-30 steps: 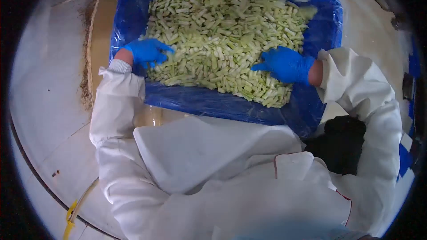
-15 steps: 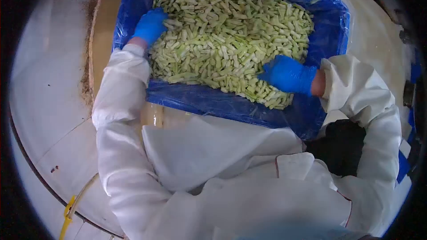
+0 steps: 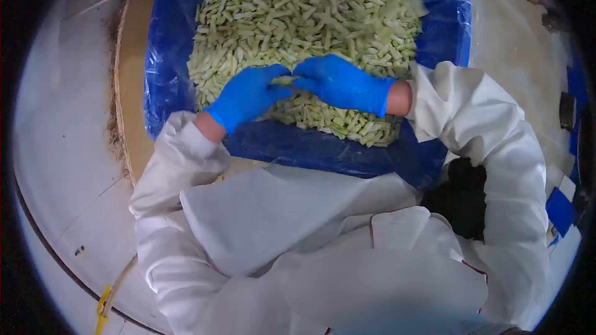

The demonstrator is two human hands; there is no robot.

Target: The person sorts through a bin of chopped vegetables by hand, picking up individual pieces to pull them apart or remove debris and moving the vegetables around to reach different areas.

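Note:
A blue crate (image 3: 462, 31) lined with clear plastic film holds a thick layer of cut pale green vegetable pieces (image 3: 261, 15), stick-shaped and light in colour. Both hands wear blue gloves and meet above the near middle of the layer. My left hand (image 3: 248, 94) has its thumb and forefinger closed around one pale green piece (image 3: 284, 79). From the other side, the fingertips of my right hand (image 3: 344, 84) are pinched at the same piece. Some pieces near the far right of the crate look blurred, as if moving.
A tan board edge (image 3: 131, 56) runs left of the crate, beside a whitish floor (image 3: 68, 130). A pale surface (image 3: 506, 31) lies to the right. A white apron (image 3: 292, 211) hangs close to the crate's near wall. A yellow object (image 3: 102, 310) is at the lower left.
My left hand has moved right and nearer from the left wall; my right hand has moved left. They now meet at one piece. Pieces at the far side are blurred, and the crate appears slightly further left.

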